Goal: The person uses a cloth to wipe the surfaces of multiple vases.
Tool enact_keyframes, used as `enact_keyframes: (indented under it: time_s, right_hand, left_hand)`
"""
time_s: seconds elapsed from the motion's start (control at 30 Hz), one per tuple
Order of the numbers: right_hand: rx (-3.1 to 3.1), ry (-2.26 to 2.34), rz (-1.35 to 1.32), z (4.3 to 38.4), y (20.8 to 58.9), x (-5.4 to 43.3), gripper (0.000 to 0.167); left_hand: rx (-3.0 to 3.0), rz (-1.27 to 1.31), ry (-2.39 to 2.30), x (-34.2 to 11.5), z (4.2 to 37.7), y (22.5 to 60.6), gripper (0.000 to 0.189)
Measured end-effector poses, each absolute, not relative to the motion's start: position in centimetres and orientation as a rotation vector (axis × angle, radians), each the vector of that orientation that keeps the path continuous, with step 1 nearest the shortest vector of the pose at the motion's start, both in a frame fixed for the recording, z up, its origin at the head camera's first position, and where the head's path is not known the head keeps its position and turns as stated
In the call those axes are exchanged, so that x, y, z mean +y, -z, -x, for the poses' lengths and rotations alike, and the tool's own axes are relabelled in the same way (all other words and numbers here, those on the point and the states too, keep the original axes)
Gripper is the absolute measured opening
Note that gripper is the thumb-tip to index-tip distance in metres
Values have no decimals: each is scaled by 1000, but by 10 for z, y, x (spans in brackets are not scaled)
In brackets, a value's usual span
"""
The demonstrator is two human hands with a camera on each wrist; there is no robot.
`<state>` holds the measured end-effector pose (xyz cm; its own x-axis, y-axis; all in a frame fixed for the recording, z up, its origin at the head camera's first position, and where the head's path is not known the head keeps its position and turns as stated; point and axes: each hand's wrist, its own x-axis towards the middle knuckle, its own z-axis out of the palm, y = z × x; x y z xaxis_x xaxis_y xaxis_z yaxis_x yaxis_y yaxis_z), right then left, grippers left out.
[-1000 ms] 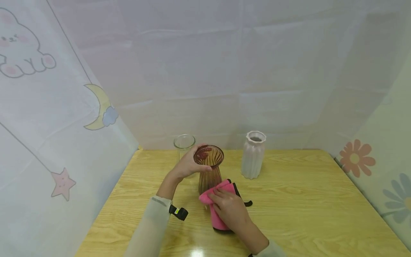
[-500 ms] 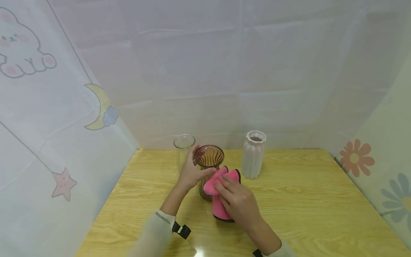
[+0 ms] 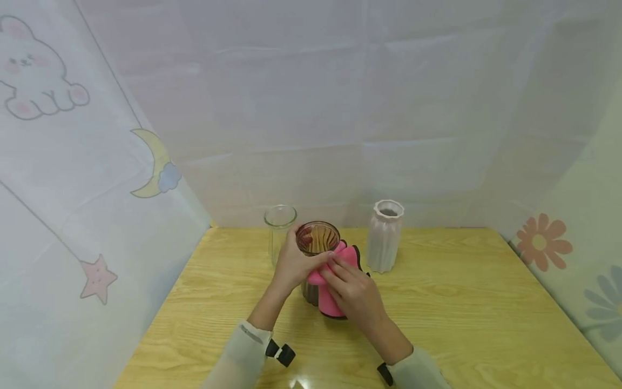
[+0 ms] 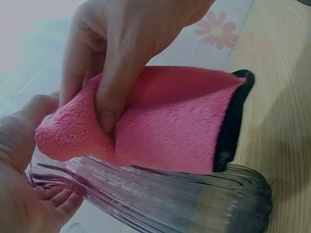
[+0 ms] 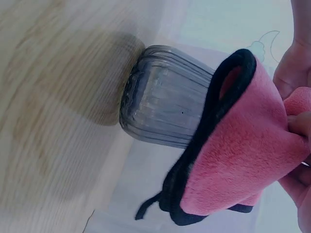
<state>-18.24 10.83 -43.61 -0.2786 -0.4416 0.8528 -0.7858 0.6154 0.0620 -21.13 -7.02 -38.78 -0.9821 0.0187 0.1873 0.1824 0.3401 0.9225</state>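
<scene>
A ribbed glass vase (image 3: 311,293), purplish at the flared rim and greyer toward its base, stands near the middle of the table. My left hand (image 3: 295,265) grips it just under the rim, fingers curled round the far side and thumb in front. A pink cloth (image 4: 165,121) with black edging lies folded against the vase's upper right side. My right hand (image 3: 357,294) pinches this cloth between thumb and fingers, as the left wrist view shows. In the right wrist view the vase's lower body (image 5: 165,102) shows below the cloth, which hides the upper part.
Behind the left hand stands a clear glass vase (image 3: 280,217), partly hidden. A white fluted vase (image 3: 384,243) is at the back right. The wooden table (image 3: 466,313) ends at a pale curtain (image 3: 301,108) behind and at both sides.
My right hand has slid the cloth up the vase from its lower body to near the rim. The left hand has shifted slightly lower at the neck, still holding the vase.
</scene>
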Motion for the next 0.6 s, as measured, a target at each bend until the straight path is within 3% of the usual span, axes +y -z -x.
enact_keyframes:
  time_s: [0.1,0.27,0.6]
  right_hand:
    - [-1953,-507,-981,182,438,107,25]
    - [-2020,-492,-960,177,439,105,32]
    - [-2172,-397,-893,164,447,95,27]
  left_hand:
    - [-2474,211,1710,-73,214,388,109]
    - [-2518,300,1723,-79,219,384,106]
    - [-2558,555,1811,-95,235,383,98]
